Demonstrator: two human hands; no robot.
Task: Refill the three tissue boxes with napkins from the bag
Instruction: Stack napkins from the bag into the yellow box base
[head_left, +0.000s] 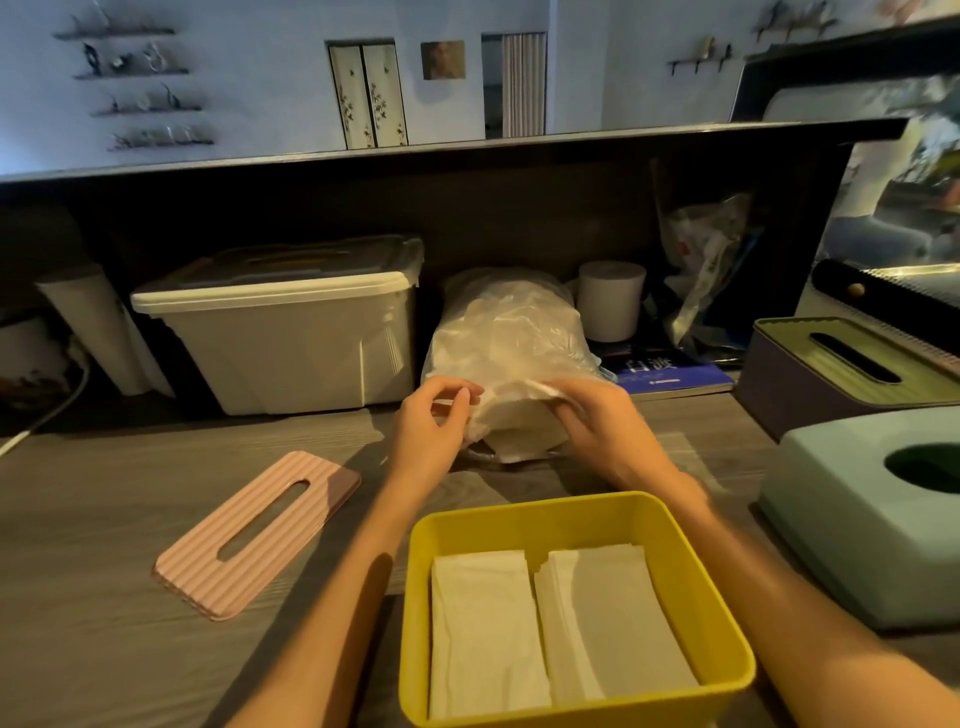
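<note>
A clear plastic bag (511, 332) of white napkins lies on the wooden counter in the middle. My left hand (434, 415) pinches the bag's open edge at its left. My right hand (587, 421) grips the stack of napkins (519, 421) at the bag's mouth. In front of me stands an open yellow tissue box (691, 582) with two stacks of white napkins (545, 629) side by side in it. Its pink ribbed lid (208, 561) lies flat to the left. A mint-green tissue box (841, 525) and a purple box with a green lid (810, 384) stand at the right.
A lidded beige storage bin (291, 332) sits at the back left. A white paper roll (613, 301), a blue booklet (670, 376) and another crumpled plastic bag (701, 260) are behind the napkin bag. A dark raised ledge (467, 150) runs along the back.
</note>
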